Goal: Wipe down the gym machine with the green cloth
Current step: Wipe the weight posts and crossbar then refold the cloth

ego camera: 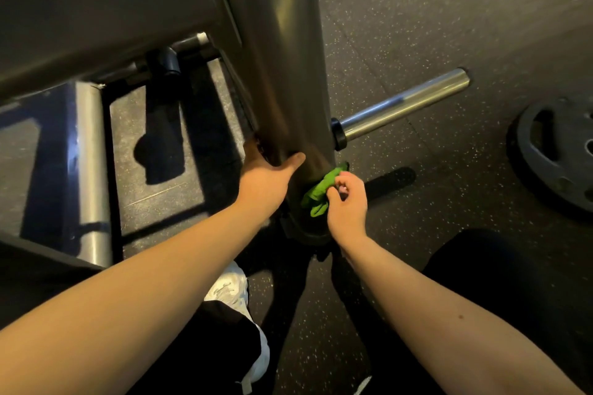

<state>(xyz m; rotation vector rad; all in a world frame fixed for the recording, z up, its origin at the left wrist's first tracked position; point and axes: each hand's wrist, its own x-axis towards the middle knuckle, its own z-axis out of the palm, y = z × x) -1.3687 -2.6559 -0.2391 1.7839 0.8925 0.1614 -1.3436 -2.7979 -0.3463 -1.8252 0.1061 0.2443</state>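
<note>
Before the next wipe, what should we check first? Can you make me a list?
1. Green cloth in the right hand's grip: ok, fingers curl round it.
2. Cloth touching the machine column: ok, bunched against it near its base.
3. Left hand steadying the column: ok, thumb across it.
4. Chrome peg clear of both arms: ok, juts out farther right.
5. Weight plate out of the way: ok, on the floor apart.
6. Column clean higher up: cannot tell.

Weight plate (545, 170) cut by right edge; green cloth (317, 192) partly behind right hand (348, 205)
</note>
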